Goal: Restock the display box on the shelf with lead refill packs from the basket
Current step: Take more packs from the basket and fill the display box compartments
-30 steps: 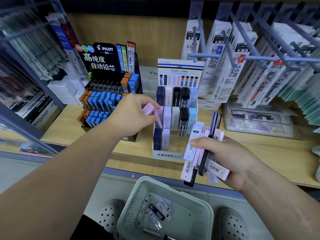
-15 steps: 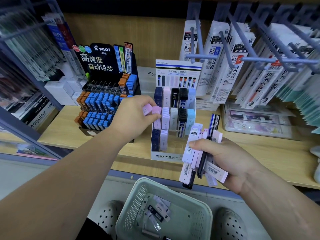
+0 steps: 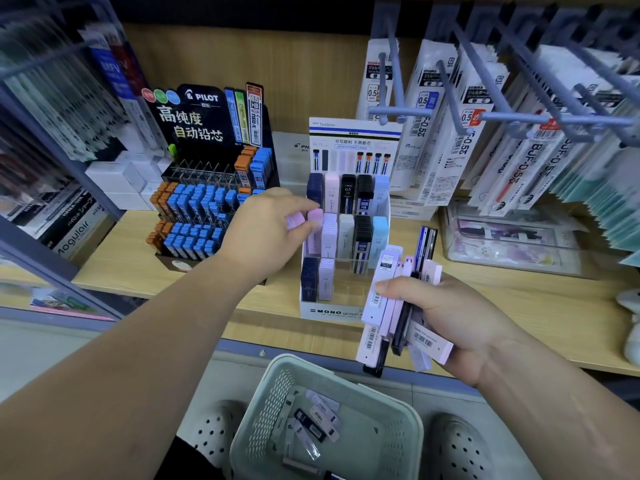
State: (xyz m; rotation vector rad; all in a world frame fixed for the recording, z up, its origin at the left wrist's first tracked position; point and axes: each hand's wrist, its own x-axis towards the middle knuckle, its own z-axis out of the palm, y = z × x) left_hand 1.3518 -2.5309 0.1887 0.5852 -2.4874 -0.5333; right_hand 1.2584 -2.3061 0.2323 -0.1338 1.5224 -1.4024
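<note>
Refill packs (image 3: 388,299) — slim, flat plastic cases in lilac, white and black, barcoded — fan out of the right hand (image 3: 453,320), fingers curled round them. The left hand (image 3: 270,230) pinches a pink pack (image 3: 295,221) at the middle tier of the white card display box (image 3: 329,311), which stands on a pale wood-grain shelf (image 3: 519,306). Loose packs (image 3: 317,422) lie in the perforated green basket (image 3: 266,420) below.

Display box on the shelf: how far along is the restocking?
Partly done. In the display box, the top and middle rows look stocked; bottom-row slots at right look empty. The left hand pinches a pink pack at the middle row, the right hand grips a bundle of packs, and loose packs lie in the basket.
</note>
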